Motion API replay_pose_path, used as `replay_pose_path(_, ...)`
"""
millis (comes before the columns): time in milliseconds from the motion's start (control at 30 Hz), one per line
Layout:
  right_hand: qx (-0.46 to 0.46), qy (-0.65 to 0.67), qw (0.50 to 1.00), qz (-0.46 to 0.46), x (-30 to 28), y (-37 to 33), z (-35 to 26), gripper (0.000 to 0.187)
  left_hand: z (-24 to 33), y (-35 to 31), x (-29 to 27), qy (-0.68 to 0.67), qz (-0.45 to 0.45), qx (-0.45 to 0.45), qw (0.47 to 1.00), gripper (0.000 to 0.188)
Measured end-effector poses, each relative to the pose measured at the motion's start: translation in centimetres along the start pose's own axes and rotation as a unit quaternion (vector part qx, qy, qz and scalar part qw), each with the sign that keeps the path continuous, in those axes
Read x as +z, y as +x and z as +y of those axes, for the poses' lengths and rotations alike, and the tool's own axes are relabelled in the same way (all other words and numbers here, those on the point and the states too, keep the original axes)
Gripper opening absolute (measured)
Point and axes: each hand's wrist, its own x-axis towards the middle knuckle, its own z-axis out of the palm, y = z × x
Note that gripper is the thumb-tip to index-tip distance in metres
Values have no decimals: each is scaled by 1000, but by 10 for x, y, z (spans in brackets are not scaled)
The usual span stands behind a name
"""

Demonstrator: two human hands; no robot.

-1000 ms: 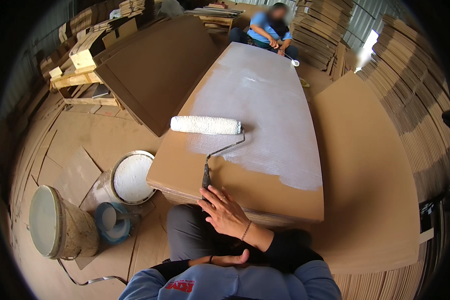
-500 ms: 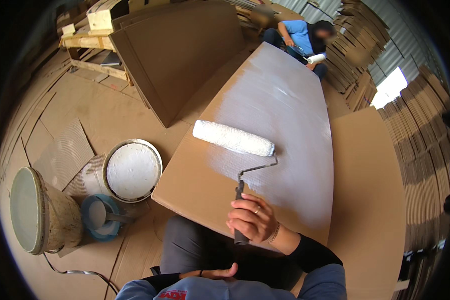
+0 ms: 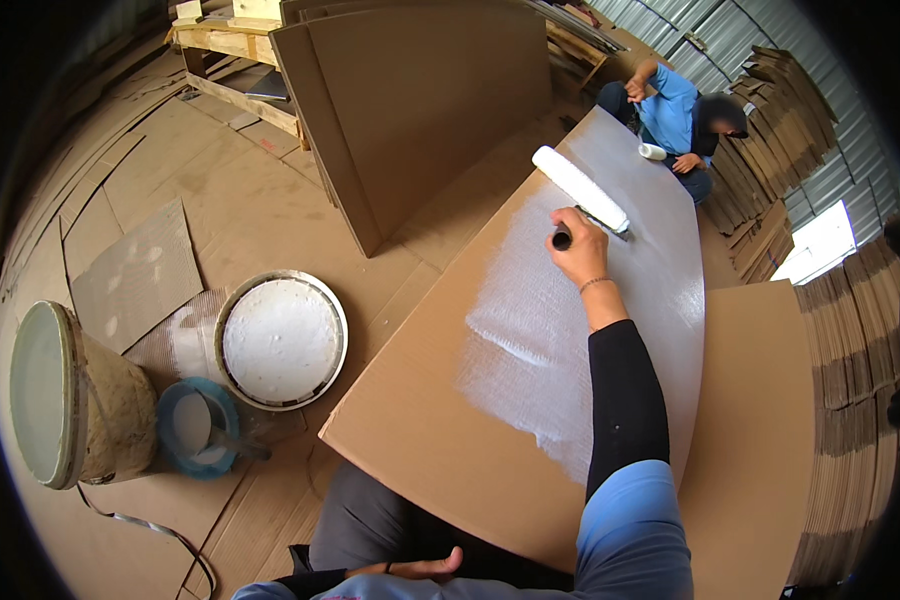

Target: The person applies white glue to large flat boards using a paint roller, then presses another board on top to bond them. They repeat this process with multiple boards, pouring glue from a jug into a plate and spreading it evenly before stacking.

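My right hand (image 3: 580, 250) grips the dark handle of a paint roller (image 3: 582, 190), arm stretched out ahead. The white sleeve of the roller rests on the large cardboard sheet (image 3: 420, 430), toward its far left edge. Wet white coating covers the sheet's middle and far part, while the near left part is bare brown. My left hand (image 3: 425, 567) lies low against my body, holding nothing, its thumb stretched out and its other fingers partly hidden. Across the sheet a co-worker (image 3: 670, 110) crouches with another white roller (image 3: 652, 152).
On the left stand a pail of white paint (image 3: 282, 340), a blue tub (image 3: 198, 428) with a scoop in it, and a tall dirty bucket (image 3: 80, 395). Large brown panels (image 3: 430, 110) stand upright beyond. Stacked cardboard (image 3: 850, 430) lines the right side. A wooden pallet (image 3: 235, 85) is behind.
My right hand has pushed the roller forward and to the right over the sheet. The view has shifted. The co-worker leans lower, the other roller at the sheet's far edge.
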Motion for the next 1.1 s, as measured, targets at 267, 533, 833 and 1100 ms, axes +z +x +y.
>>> replay_pose_path(267, -205, 38, 966, -155, -138, -105, -210, 14, -19, 6, 5, 8, -18, -5, 1000, 72)
replay_pose_path(533, -203, 34, 973, -108, -123, -141, -254, 15, -36, 6, 20, 38, -11, 10, 999, 72)
replay_pose_path(833, -90, 33, 992, -78, -82, -113, -208, 28, -60, -12, 42, 39, 12, 21, 999, 73)
replay_pose_path(1100, -157, 169, 967, -107, -225, -212, -336, 22, -69, -10, 55, 17, 43, -22, 999, 73)
